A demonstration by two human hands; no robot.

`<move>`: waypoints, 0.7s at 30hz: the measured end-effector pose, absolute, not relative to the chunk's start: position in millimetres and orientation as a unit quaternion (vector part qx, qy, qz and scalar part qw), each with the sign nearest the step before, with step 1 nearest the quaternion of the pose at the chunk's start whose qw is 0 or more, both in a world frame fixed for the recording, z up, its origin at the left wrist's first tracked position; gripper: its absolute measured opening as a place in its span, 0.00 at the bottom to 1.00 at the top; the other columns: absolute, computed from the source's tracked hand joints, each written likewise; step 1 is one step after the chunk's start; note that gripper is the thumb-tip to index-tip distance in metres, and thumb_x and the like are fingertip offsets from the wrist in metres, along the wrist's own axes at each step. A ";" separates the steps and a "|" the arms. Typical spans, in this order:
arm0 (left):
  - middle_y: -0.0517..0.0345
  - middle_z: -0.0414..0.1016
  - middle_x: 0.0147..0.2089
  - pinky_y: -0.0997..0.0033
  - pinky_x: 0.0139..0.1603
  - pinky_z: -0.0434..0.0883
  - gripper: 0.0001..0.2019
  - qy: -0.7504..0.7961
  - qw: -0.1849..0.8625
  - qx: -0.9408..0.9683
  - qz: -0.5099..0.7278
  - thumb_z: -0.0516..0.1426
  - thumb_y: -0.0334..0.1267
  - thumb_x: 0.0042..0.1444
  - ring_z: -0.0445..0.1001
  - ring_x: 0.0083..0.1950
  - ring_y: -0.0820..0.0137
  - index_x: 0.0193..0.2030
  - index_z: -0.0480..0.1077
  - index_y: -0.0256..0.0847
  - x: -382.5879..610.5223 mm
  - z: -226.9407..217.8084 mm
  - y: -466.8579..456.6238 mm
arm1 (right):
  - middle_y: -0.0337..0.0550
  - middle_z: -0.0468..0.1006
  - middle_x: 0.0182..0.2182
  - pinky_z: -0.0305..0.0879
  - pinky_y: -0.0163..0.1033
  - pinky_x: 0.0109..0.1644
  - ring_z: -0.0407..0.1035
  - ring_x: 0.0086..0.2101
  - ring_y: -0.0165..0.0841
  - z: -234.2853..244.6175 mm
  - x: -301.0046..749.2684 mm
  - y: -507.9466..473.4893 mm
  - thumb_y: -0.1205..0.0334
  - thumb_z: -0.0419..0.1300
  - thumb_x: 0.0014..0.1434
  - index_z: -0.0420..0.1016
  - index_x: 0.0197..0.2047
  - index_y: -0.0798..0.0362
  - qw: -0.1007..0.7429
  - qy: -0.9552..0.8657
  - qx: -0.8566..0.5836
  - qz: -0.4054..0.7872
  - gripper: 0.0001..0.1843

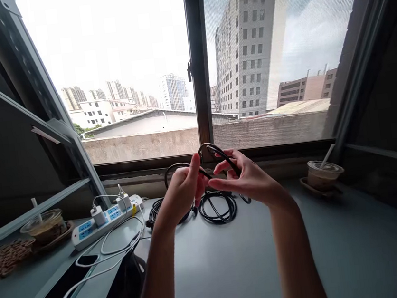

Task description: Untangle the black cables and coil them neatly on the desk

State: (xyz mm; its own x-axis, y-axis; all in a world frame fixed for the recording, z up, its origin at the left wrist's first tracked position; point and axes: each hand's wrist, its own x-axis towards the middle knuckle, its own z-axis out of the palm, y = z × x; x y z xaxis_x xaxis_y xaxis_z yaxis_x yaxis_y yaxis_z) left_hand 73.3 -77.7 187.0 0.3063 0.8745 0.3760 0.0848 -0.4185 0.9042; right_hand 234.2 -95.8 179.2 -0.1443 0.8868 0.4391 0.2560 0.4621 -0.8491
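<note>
Both hands raised over the grey desk (233,269), close to the window sill.

- Left hand (182,191): closed, thumb and forefinger pinching the black cable (216,152).
- Right hand (250,179): fingers curled, also pinching the cable just beside the left; the two hands almost touch.
- Between them the cable arches up in a stiff loop. The rest hangs down to slack coils lying flat on the desk under the hands. Likely held close together so that the springy loop cannot open out.
- Cable: round, smooth, rubbery sheath, faintly glossy.
- Left of the coils: white power strip (85,229) with blue sockets, two white chargers (97,214) upright in it, thin white lead (118,246) trailing toward the near edge.
- Clear plastic cup (45,226) far left and lidded cup (322,173) far right, each with a straw, well apart from the hands.
</note>
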 end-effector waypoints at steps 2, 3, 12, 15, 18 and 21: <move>0.62 0.54 0.10 0.78 0.12 0.55 0.31 0.331 0.416 0.716 0.452 0.46 0.63 0.51 0.56 0.10 0.79 0.11 0.58 0.39 80.5 182.2 -74.1 | 0.41 0.75 0.34 0.64 0.33 0.32 0.67 0.29 0.28 177.6 230.7 -97.3 0.54 0.69 0.40 0.60 0.54 0.52 0.477 -0.724 -0.398 0.301 0.38; 0.62 0.55 0.10 0.78 0.13 0.55 0.31 0.327 0.416 0.720 0.450 0.46 0.63 0.52 0.57 0.11 0.79 0.11 0.58 0.38 82.5 180.3 -71.9 | 0.41 0.76 0.34 0.66 0.35 0.36 0.69 0.32 0.30 176.6 230.7 -96.5 0.55 0.67 0.42 0.62 0.53 0.53 0.470 -0.734 -0.396 0.289 0.34; 0.60 0.71 0.24 0.73 0.31 0.68 0.12 0.316 0.190 0.738 0.566 0.61 0.46 0.47 0.71 0.26 0.72 0.33 0.68 0.41 62.0 197.7 -104.7 | 0.42 0.77 0.37 0.65 0.40 0.47 0.71 0.40 0.34 176.4 249.4 -89.3 0.64 0.59 0.51 0.77 0.38 0.51 0.482 -0.726 -0.458 0.173 0.10; 0.53 0.73 0.46 0.63 0.51 0.66 0.23 0.299 0.100 0.789 0.527 0.63 0.43 0.44 0.70 0.48 0.64 0.49 0.66 0.45 54.9 197.5 -108.6 | 0.41 0.77 0.36 0.67 0.37 0.38 0.70 0.35 0.32 180.6 249.9 -101.2 0.62 0.60 0.51 0.77 0.39 0.49 0.484 -0.738 -0.447 0.144 0.10; 0.52 0.68 0.53 0.61 0.55 0.63 0.26 0.293 0.090 0.832 0.462 0.61 0.42 0.46 0.65 0.55 0.62 0.54 0.64 0.46 55.8 188.9 -90.7 | 0.41 0.76 0.34 0.66 0.34 0.32 0.68 0.31 0.30 185.0 246.1 -110.6 0.60 0.61 0.51 0.77 0.38 0.48 0.514 -0.745 -0.411 0.109 0.09; 0.53 0.75 0.38 0.70 0.40 0.68 0.08 0.318 0.123 0.812 0.474 0.57 0.39 0.51 0.72 0.38 0.68 0.37 0.73 0.40 61.4 176.8 -60.3 | 0.41 0.74 0.32 0.64 0.32 0.27 0.66 0.27 0.28 188.3 240.7 -112.1 0.56 0.62 0.50 0.78 0.35 0.48 0.582 -0.706 -0.397 0.077 0.09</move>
State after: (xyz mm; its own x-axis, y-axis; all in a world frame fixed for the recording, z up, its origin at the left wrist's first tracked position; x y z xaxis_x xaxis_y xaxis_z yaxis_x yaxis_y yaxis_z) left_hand 61.4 -60.3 176.8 0.3481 0.6328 0.6917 0.3993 -0.7676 0.5013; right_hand 240.7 -112.1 188.3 -0.0091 0.6492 0.7606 0.4709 0.6738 -0.5695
